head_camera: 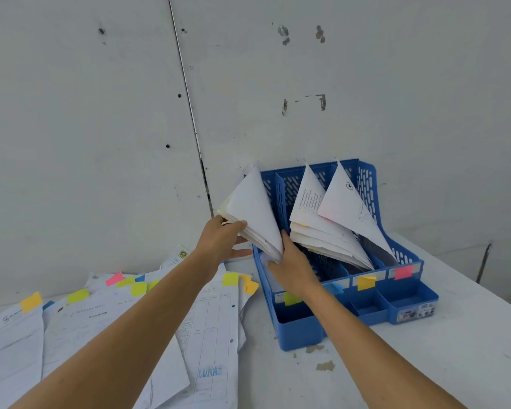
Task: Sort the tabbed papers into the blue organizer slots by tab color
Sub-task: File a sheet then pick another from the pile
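A blue organizer (301,329) stands on the white table against the wall. Coloured labels on its front mark the slots: green (291,299), blue (336,287), orange (365,282), pink (404,271). A stack of papers (252,211) leans in the leftmost slot. My left hand (222,240) grips that stack at its left edge, thumb on top. My right hand (292,267) presses against the stack's lower right side, fingers under the sheets. More papers (319,228) lean in the orange slot, and a sheet (348,208) in the pink slot.
Several loose papers (207,335) with yellow, green, pink, orange and blue tabs lie spread across the table to the left of the organizer. A scuffed white wall stands right behind. Bare table surface (455,349) lies to the right and front.
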